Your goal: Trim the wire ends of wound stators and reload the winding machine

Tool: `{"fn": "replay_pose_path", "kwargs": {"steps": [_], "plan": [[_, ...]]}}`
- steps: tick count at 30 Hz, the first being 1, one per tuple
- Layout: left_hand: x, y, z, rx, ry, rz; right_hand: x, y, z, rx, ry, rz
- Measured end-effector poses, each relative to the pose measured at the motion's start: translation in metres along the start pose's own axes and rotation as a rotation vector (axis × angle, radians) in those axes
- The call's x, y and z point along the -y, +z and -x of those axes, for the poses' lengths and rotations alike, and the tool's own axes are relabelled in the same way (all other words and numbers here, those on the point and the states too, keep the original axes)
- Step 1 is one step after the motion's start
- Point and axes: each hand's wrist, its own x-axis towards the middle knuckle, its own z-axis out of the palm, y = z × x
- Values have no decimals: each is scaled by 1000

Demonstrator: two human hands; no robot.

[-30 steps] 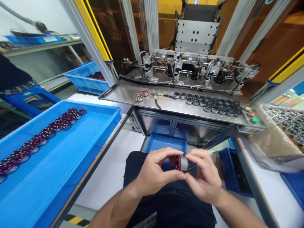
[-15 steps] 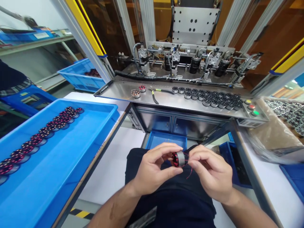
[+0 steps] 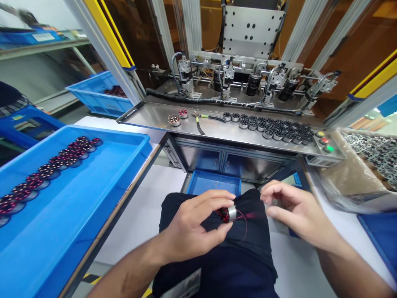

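My left hand (image 3: 198, 219) grips a motor stator (image 3: 230, 213) by its edge, between thumb and fingers, above my lap. The stator has a silver ring and red copper-wire windings. From its right side, thin red wires (image 3: 246, 225) loop out and hang loose, partly smeared by motion. To the right and apart from the stator is my right hand (image 3: 294, 213), slightly blurred, with a gap between thumb and curled fingers and nothing visible in them. On the metal ledge (image 3: 149, 118) ahead lie two wound stators (image 3: 174, 120) and cutting pliers (image 3: 200, 123) with green-and-black handles.
Rows of black stator cores (image 3: 276, 129) stand on the ledge, before a machine with clamps (image 3: 229, 72). At left, a blue tray (image 3: 102, 198) holds wound stators (image 3: 58, 163). Push buttons (image 3: 324, 141) and a carton of cores (image 3: 372, 155) are at right.
My right hand has let go of the red wires and moved right, its fingers parting. The stator stays in my left hand, shifted slightly left. The view has shifted a little.
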Motion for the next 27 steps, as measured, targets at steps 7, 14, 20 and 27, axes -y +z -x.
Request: {"fn": "replay_pose_path", "kwargs": {"steps": [7, 14, 20, 27], "plan": [[-8, -6, -2, 100, 104, -73, 33, 13, -18, 374, -55, 60], [-5, -30, 21, 58, -107, 203, 31, -6, -72, 677, -372, 454], [9, -32, 44, -338, -417, 462, 9, 38, -223, 46, -149, 675], [19, -42, 55, -656, -568, 576, -27, 102, -291, -39, 36, 714]]}}
